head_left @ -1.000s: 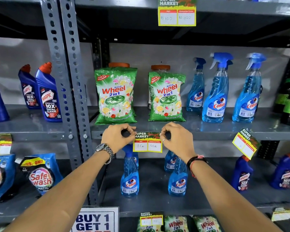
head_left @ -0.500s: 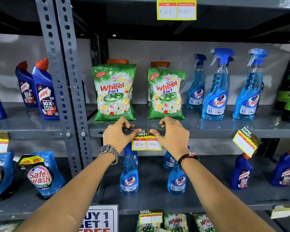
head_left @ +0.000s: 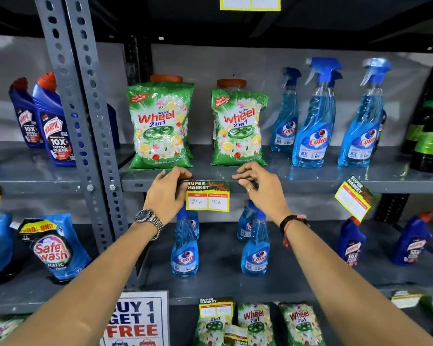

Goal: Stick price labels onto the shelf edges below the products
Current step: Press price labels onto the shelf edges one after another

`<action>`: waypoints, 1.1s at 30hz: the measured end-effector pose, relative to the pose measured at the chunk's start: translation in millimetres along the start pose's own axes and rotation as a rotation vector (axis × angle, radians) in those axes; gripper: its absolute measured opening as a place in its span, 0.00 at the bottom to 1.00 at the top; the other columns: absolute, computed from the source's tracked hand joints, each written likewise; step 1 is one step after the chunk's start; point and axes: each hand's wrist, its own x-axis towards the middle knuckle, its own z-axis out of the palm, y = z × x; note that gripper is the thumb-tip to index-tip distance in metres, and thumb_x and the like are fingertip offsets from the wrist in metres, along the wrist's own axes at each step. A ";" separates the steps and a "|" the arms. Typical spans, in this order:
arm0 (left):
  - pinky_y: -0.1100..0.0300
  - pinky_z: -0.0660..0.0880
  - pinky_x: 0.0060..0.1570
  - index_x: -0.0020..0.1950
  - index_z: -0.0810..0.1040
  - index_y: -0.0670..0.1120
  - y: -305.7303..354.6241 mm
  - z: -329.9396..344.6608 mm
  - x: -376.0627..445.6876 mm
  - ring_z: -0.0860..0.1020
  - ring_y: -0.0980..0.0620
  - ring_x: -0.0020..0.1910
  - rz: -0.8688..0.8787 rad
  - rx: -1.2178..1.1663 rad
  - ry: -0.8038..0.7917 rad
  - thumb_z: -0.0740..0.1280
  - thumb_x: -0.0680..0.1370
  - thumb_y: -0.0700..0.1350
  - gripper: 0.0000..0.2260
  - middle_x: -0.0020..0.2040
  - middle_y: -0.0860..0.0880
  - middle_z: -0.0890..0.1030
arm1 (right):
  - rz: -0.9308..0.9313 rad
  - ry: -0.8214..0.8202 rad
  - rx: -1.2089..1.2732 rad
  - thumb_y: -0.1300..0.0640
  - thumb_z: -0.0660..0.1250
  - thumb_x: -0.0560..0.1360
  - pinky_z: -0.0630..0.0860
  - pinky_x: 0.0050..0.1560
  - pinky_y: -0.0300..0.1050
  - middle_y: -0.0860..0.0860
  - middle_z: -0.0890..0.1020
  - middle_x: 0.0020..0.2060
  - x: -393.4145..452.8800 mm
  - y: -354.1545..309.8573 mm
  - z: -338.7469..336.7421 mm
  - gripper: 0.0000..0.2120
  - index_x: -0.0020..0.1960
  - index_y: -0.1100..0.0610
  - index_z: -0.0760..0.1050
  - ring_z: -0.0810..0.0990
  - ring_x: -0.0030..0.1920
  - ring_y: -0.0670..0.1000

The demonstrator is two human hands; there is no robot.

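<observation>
A yellow and green price label with two white price boxes hangs on the grey shelf edge, below two green Wheel detergent bags. My left hand pinches the label's upper left corner against the edge. My right hand hovers just right of the label's upper right corner, fingers loosely curled and holding nothing. A small gap shows between those fingertips and the label.
Blue Colin spray bottles stand to the right of the bags, and more stand on the shelf below. A second label hangs tilted at the right. Harpic bottles stand beyond the perforated upright. A "Buy 1 Get 1 Free" sign is at the bottom.
Both hands pressed the label's top against the shelf edge half a second ago. Now my right hand has drawn slightly right, off the label, and the left stays at its corner.
</observation>
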 end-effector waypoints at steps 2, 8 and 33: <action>0.45 0.68 0.65 0.55 0.71 0.48 10.8 4.7 0.1 0.75 0.56 0.35 -0.005 0.032 0.010 0.60 0.77 0.43 0.07 0.39 0.56 0.81 | 0.012 -0.027 0.067 0.66 0.65 0.75 0.77 0.54 0.35 0.50 0.86 0.47 -3.8 6.2 -18.0 0.08 0.52 0.57 0.75 0.82 0.51 0.42; 0.50 0.46 0.75 0.58 0.72 0.50 65.7 44.4 18.6 0.75 0.50 0.63 0.133 0.122 -0.068 0.59 0.78 0.46 0.10 0.60 0.50 0.80 | 0.016 0.125 -0.083 0.61 0.68 0.75 0.77 0.55 0.45 0.48 0.84 0.51 -18.9 53.8 -107.6 0.07 0.53 0.55 0.75 0.81 0.52 0.47; 0.56 0.73 0.41 0.52 0.77 0.58 288.5 215.2 54.2 0.81 0.49 0.48 0.033 0.104 -0.192 0.64 0.74 0.59 0.10 0.48 0.54 0.85 | -0.008 -0.071 -0.360 0.54 0.75 0.69 0.70 0.61 0.51 0.53 0.75 0.63 -59.9 214.1 -264.3 0.06 0.43 0.56 0.82 0.72 0.62 0.57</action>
